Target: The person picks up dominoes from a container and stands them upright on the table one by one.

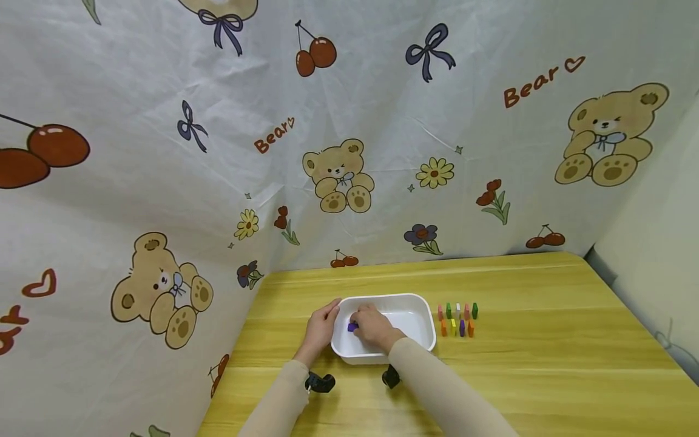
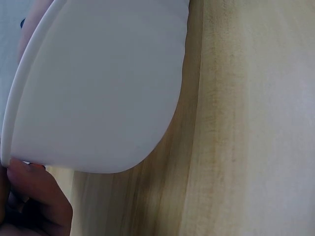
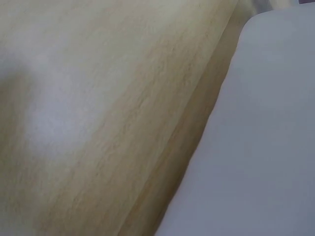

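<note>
A white plastic basin point(image 1: 413, 326) with rounded corners stands on the wooden table. At its left end my left hand point(image 1: 320, 328) grips the rim; in the left wrist view, fingers point(image 2: 42, 189) of that hand pinch the edge of the white wall point(image 2: 98, 88). Inside the basin, toward its left side, my right hand point(image 1: 374, 326) has its fingers curled down at a small purple block point(image 1: 352, 326). Part of the block is hidden by those fingers. Only the outside of the basin point(image 3: 266, 123) and the table show in the right wrist view.
Right of the basin, small coloured blocks stand upright in two rows, among them a white block point(image 1: 457, 311), a yellow block point(image 1: 452, 327) and a purple block point(image 1: 462, 328). A cloth printed with bears point(image 1: 338, 176) hangs behind and left of the table point(image 1: 546, 364).
</note>
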A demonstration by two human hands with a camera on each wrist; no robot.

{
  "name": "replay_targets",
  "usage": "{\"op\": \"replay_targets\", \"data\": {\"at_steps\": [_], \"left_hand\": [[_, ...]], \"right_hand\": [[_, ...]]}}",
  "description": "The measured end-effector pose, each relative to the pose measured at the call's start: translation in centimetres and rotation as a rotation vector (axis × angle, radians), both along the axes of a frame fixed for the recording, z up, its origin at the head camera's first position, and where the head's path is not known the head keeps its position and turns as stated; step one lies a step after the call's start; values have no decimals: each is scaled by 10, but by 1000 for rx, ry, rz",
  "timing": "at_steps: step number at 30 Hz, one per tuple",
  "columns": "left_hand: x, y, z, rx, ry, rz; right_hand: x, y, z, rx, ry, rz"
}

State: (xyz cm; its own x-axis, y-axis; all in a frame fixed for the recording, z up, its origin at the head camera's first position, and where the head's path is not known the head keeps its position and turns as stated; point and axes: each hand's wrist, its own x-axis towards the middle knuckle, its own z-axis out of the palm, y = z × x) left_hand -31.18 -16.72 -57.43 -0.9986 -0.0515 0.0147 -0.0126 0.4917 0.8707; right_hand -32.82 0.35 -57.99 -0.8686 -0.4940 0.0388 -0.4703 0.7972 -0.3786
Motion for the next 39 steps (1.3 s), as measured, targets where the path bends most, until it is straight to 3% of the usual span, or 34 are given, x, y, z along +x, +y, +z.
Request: {"op": "replay_targets", "data": {"at_steps": [20, 29, 39], "left_hand": [[-1, -2, -1, 34, -24, -7], [0, -2, 2, 28, -21, -10], [0, 0, 2, 24, -28, -14]], "right_hand": [[0, 8, 8, -183, -91, 9], [13, 16, 20, -298, -99, 50], [27, 28, 22, -313, -68, 106]]}}
